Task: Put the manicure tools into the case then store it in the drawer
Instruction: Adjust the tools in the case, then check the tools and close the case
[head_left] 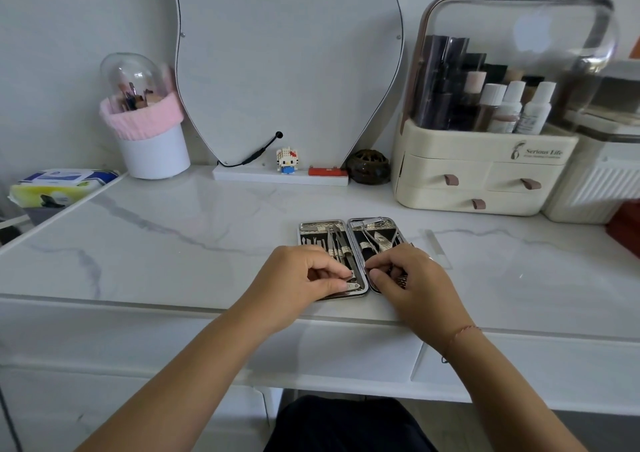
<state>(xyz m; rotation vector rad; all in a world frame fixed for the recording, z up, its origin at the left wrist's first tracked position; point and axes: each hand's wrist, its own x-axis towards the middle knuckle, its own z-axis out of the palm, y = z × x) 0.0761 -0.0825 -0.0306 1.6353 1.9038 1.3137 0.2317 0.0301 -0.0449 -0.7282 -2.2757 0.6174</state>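
The manicure case (347, 224) lies open and flat on the marble desk (173, 243), near its front edge, both halves side by side. Slim steel tools (337, 243) sit under the straps in each half. The left hand (294, 278) rests on the near end of the left half, thumb and forefinger pinched together on a small metal tool (351, 284) at the lower corner. The right hand (412, 278) is curled over the near end of the right half, fingertips drawn together just beside the hinge (whether they actually grip anything I cannot tell from here). A clear strip (438, 247) lies on the desk just right of the case. Behind stand a wavy-edged mirror (287, 53), a cream cosmetics organizer (485, 174) with small drawers to the right, and a brush holder (152, 150) to the left.
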